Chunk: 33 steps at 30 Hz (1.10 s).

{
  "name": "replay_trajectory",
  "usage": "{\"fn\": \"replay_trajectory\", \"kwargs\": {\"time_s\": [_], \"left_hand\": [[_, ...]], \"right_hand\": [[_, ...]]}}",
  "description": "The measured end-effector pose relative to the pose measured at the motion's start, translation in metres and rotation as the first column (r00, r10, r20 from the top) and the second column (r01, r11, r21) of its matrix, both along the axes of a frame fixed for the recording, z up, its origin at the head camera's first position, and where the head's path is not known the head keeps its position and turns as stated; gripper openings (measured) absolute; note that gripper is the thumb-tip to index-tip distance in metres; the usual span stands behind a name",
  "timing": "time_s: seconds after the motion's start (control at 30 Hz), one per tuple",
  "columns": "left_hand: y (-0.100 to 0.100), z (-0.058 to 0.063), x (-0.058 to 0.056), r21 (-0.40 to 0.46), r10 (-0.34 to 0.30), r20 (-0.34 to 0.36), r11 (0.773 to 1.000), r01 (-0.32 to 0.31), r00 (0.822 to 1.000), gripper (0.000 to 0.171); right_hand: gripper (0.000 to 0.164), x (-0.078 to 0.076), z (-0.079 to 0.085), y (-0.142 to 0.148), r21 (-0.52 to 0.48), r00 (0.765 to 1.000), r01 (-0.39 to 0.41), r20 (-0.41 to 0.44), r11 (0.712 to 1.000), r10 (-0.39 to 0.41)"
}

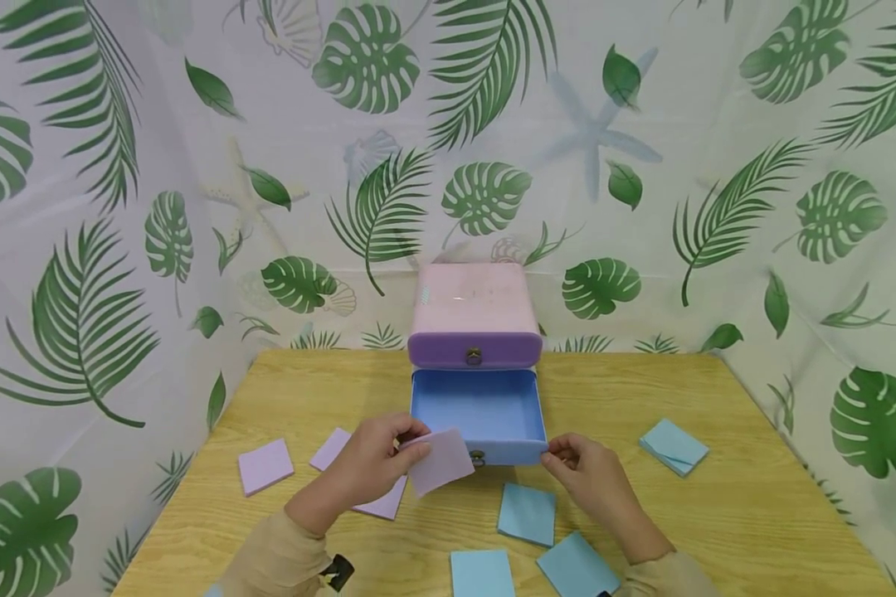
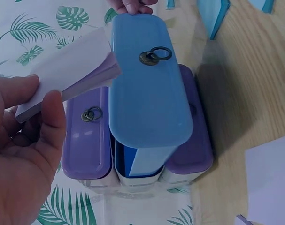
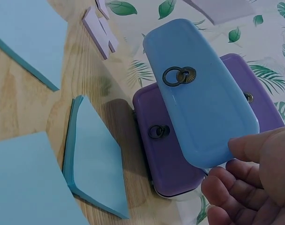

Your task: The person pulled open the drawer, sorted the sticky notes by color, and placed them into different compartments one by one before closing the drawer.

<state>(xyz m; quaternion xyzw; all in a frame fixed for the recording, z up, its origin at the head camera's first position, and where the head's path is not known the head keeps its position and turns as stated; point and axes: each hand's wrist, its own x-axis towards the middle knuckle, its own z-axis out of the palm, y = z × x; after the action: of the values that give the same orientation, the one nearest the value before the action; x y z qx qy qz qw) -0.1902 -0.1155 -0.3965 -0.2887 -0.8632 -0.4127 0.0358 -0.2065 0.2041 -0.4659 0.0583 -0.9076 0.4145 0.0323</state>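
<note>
My left hand [image 1: 373,460] pinches a light purple sticky-note pad [image 1: 442,463] between thumb and fingers, just in front of the left part of a pulled-out blue drawer [image 1: 511,453]. Seen from the left wrist, the pad's sheets [image 2: 72,68] fan apart at one end. The drawer's inside shows bare blue in the head view. At its right front corner, my right hand [image 1: 596,481] grips the edge, the thumb on the front face in the right wrist view. The drawer belongs to a small pink chest [image 1: 474,298], with a purple drawer [image 1: 440,351] above and another purple drawer [image 3: 163,150] below, both pushed in.
Light purple pads [image 1: 265,467] lie on the wooden table [image 1: 328,381] at the left, partly behind my left forearm. Several blue pads [image 1: 526,514] lie in front of the chest and to the right. A leaf-print cloth [image 1: 485,116] hangs behind the table.
</note>
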Motion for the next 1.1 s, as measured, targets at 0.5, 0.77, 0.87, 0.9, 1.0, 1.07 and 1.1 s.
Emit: {"fn": "replay_trajectory", "kwargs": {"time_s": [0.5, 0.77, 0.87, 0.9, 1.0, 1.07, 1.1], "left_hand": [[0.024, 0.013, -0.03, 0.128, 0.049, 0.005, 0.991, -0.049, 0.999, 0.009], [0.04, 0.013, -0.055, 0.104, 0.051, 0.091, 0.993, -0.06, 0.995, 0.013], [0.047, 0.012, -0.067, 0.066, 0.06, 0.106, 0.996, -0.067, 0.993, 0.015], [0.049, 0.012, -0.071, 0.053, 0.061, 0.107, 0.996, -0.067, 0.992, 0.015], [0.055, 0.012, -0.082, 0.019, 0.067, 0.12, 0.997, -0.069, 0.991, 0.016], [0.059, 0.013, -0.088, -0.002, 0.072, 0.122, 0.997, -0.072, 0.99, 0.016], [0.061, 0.014, -0.091, -0.011, 0.075, 0.124, 0.997, -0.075, 0.989, 0.016]], "right_hand": [[0.011, -0.002, -0.004, 0.001, 0.019, 1.0, 0.01, -0.018, 1.0, -0.01], [0.011, -0.001, 0.001, -0.001, 0.027, 1.0, 0.014, 0.002, 1.0, -0.014], [0.011, -0.001, 0.002, -0.002, 0.035, 1.0, 0.02, 0.007, 0.999, -0.02], [0.01, -0.001, 0.002, -0.002, 0.035, 1.0, 0.021, 0.004, 0.999, -0.021], [0.012, -0.001, 0.002, -0.002, 0.03, 1.0, 0.019, -0.014, 0.999, -0.018], [0.012, -0.002, 0.002, -0.003, 0.029, 1.0, 0.019, -0.022, 0.999, -0.018], [0.012, -0.002, 0.002, -0.003, 0.029, 0.999, 0.019, -0.026, 0.999, -0.019]]}}
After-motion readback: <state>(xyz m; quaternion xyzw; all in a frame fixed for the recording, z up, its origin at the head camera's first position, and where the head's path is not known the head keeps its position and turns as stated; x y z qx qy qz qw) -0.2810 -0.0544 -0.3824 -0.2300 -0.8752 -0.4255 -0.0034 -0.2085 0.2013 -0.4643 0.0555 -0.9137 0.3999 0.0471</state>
